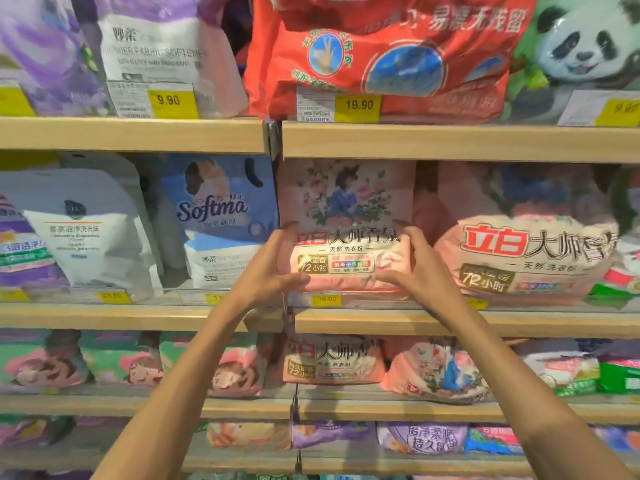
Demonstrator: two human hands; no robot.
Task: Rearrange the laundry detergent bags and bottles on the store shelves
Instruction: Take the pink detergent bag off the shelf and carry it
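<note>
A small pink detergent powder bag (346, 237) with a floral picture stands on the middle shelf (381, 322), just right of the shelf divider. My left hand (273, 268) grips its left side, thumb at the lower front. My right hand (415, 261) grips its right side the same way. A larger pink bag of the same brand (526, 244) sits immediately to the right, its edge close to my right hand.
A blue Softma pouch (225, 216) and a white pouch (86, 230) stand to the left on the same shelf. A red bag (381, 50) and a panda bag (581, 53) sit on the shelf above. Lower shelves hold more pink bags (332, 358) and green bags (121, 358).
</note>
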